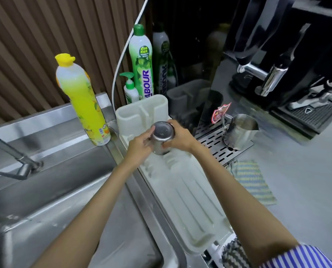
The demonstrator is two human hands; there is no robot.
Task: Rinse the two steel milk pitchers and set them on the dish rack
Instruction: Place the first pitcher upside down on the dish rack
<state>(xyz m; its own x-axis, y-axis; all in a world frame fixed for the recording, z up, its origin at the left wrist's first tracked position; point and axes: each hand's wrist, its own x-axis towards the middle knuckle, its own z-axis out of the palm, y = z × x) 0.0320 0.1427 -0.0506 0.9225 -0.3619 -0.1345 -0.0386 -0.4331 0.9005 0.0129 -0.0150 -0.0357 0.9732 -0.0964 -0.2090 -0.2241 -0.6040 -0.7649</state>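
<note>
A small steel milk pitcher (162, 135) is upside down, base up, over the far end of the white dish rack (188, 202). My left hand (140, 146) grips its left side and my right hand (180, 137) grips its right side. Its rim sits at the rack's ribs; I cannot tell whether it touches them. A second, larger steel pitcher (239, 130) stands upright on the slotted metal drip tray (214, 149) to the right, apart from both hands.
A steel sink (51, 206) with a tap (14, 159) lies to the left. Yellow (84, 101) and green (142, 60) detergent bottles stand behind the rack. A coffee machine (288, 70) fills the right back; a striped cloth (252, 180) lies on the counter.
</note>
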